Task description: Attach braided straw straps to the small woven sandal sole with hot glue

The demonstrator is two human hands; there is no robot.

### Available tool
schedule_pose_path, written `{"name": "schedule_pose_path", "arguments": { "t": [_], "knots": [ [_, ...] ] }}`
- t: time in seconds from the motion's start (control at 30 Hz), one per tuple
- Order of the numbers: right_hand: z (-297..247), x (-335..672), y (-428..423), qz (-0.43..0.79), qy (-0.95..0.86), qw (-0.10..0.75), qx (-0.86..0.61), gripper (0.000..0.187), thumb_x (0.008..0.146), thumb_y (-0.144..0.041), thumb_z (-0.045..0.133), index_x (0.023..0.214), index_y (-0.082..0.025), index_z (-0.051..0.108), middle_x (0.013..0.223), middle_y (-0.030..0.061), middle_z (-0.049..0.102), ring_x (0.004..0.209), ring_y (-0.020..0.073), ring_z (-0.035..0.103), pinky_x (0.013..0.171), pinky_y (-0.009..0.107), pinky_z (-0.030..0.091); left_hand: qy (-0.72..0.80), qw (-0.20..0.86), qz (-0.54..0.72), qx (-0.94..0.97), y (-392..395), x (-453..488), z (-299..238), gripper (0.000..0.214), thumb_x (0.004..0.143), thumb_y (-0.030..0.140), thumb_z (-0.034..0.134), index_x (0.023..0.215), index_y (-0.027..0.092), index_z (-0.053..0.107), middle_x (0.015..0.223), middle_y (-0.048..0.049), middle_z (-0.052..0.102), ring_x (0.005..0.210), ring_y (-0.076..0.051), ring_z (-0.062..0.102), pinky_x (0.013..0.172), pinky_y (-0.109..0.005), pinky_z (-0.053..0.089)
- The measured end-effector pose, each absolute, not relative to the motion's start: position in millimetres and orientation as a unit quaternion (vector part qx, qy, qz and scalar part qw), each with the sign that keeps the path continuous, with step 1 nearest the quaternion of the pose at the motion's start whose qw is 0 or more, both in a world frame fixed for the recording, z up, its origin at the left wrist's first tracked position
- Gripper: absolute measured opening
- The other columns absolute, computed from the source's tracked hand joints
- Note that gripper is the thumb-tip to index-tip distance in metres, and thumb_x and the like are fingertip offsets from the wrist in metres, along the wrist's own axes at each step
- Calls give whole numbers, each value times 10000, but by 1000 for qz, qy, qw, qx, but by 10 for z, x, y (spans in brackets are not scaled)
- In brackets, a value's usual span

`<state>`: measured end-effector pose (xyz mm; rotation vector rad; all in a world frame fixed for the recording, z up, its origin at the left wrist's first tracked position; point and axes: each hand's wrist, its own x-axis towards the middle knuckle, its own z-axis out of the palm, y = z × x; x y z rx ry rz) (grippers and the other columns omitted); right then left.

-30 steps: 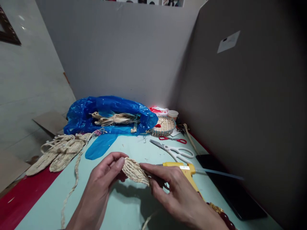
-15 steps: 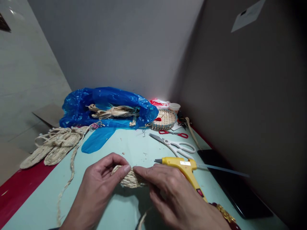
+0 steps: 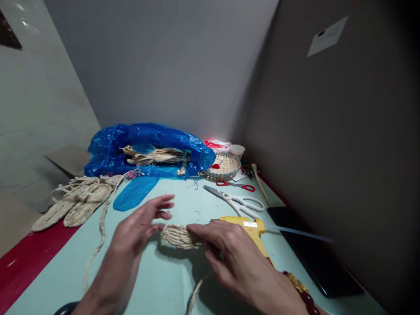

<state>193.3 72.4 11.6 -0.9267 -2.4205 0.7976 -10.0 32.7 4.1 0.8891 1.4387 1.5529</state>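
A small oval coil of braided straw [image 3: 179, 236] lies on the pale green table [image 3: 164, 284]. My right hand [image 3: 229, 258] grips its right end with curled fingers. Just left of the coil, my left hand [image 3: 139, 225] is off it, fingers stretched and apart, slightly blurred. A loose braid tail [image 3: 194, 297] trails toward me from under the coil. A yellow glue gun [image 3: 254, 234] lies just behind my right hand.
White-handled scissors [image 3: 238, 202] and red-handled scissors [image 3: 236, 185] lie further back. A blue plastic bag [image 3: 147, 151] holds straw bundles. A woven round basket [image 3: 223, 167] and a cup [image 3: 236, 150] stand behind. Straw sandals [image 3: 74, 205] rest at the left edge, a black phone [image 3: 311, 249] at the right.
The straw coil has come down from the air to the table. My left hand has let go of it and opened; my right hand keeps its hold.
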Motion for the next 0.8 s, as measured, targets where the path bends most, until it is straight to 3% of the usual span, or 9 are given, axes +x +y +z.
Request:
{"name": "schedule_pose_path", "arguments": {
  "t": [0.07, 0.23, 0.4, 0.53, 0.8],
  "knots": [
    [94, 1931, 752, 285, -867, 222, -344, 419, 869, -65, 510, 1179, -259, 714, 981, 22, 766, 896, 197, 683, 807, 323, 500, 559, 376, 675, 302, 348, -148, 86, 374, 763, 573, 730, 1009, 294, 778, 1165, -6, 733, 1046, -211, 635, 770, -223, 554],
    [65, 1928, 810, 281, -843, 308, -339, 466, 853, -68, 529, 1243, -233, 725, 1115, 29, 800, 962, 202, 729, 861, 309, 525, 573, 333, 699, 270, 428, -261, 36, 331, 558, 431, 911, 770, 233, 751, 780, 47, 665, 649, -89, 547, 630, -141, 500],
    [94, 1919, 800, 292, -836, 352, -304, 474, 842, -51, 540, 1240, -228, 727, 1019, 23, 807, 890, 188, 738, 813, 288, 563, 564, 387, 655, 320, 423, -201, -78, 347, 663, 474, 863, 676, 183, 676, 508, 67, 505, 468, -68, 418, 457, -163, 360],
    [18, 1953, 813, 279, -848, 350, -283, 446, 890, -101, 545, 1286, -244, 693, 1042, 35, 803, 892, 207, 737, 839, 328, 595, 566, 446, 611, 328, 395, -112, -107, 438, 648, 517, 863, 657, 180, 583, 509, 111, 355, 425, -34, 254, 408, -153, 194],
    [-264, 1993, 859, 274, -823, 373, -329, 405, 959, -224, 579, 1349, -302, 654, 1272, 50, 749, 1146, 252, 707, 990, 393, 569, 569, 445, 614, 318, 406, -97, -169, 517, 724, 529, 799, 566, 200, 432, 506, 128, 236, 428, -27, 155, 433, -185, 99]
  ]
}}
